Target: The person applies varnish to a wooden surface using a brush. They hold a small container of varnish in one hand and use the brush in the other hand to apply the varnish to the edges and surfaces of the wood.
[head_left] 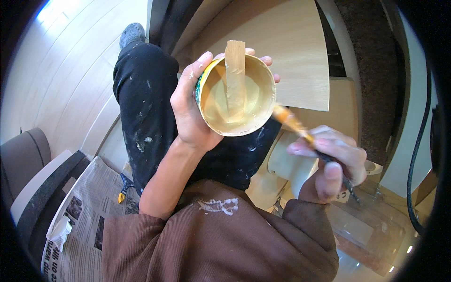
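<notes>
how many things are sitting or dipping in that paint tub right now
1: a flat wooden stir stick stands inside the paint tub held by the left hand. The right hand's brush is outside its rim.

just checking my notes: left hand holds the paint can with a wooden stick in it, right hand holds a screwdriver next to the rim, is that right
Not quite. The right hand holds a paintbrush, not a screwdriver; its paint-coated bristles sit by the rim. The rest stands: the left hand holds the paint can with a wooden stick standing in it. The head view shows this.
</notes>
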A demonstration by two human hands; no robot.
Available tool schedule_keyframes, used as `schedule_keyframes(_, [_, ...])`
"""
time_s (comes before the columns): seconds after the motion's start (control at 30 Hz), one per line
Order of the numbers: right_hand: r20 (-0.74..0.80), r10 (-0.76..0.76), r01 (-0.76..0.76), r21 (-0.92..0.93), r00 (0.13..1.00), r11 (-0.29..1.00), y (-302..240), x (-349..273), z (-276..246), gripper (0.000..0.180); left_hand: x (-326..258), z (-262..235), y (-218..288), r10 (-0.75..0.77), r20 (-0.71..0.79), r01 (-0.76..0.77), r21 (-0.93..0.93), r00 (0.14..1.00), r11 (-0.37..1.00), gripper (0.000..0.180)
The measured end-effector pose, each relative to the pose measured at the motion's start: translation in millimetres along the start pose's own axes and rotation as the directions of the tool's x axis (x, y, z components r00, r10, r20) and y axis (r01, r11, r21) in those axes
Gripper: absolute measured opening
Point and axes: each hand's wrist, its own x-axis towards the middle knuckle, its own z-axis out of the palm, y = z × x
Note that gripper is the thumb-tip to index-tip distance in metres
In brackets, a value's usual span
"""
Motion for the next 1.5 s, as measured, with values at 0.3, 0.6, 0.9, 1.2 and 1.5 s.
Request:
schedule_keyframes(0.3, [0.114, -0.004, 0.027, -0.200, 0.993, 0.979, 17, 11, 22, 0.023, 2, -11, 0, 0.035, -0.055, -0.027, 0.142, 0.998, 0.990, 0.068])
schedule_keyframes(0.6, [0.096, 0.081, -0.063, -0.186, 0.992, 0.980, 25, 14, 24, 0.033, 1, -16, -3, 0.023, -0.184, -0.003, 0.110, 0.983, 0.994, 0.066])
schedule_keyframes(0.9, [0.045, 0.137, -0.126, -0.198, 0.990, 0.972, 29, 15, 30, 0.035, 2, -18, -3, 0.049, -0.185, -0.022, 0.145, 0.982, 0.989, 0.065])
schedule_keyframes(1.2, [-0.018, 0.080, -0.081, -0.138, 0.997, 0.987, 26, 14, 23, 0.027, 1, -23, -3, 0.065, -0.266, -0.025, 0.149, 0.962, 0.989, 0.063])
schedule_keyframes(1.5, [-0.287, 0.466, -0.176, 0.665, 0.837, 0.725, 35, 33, -48, 0.037, 0, -20, -4, 0.043, 0.003, -0.043, 0.089, 0.999, 0.995, 0.053])
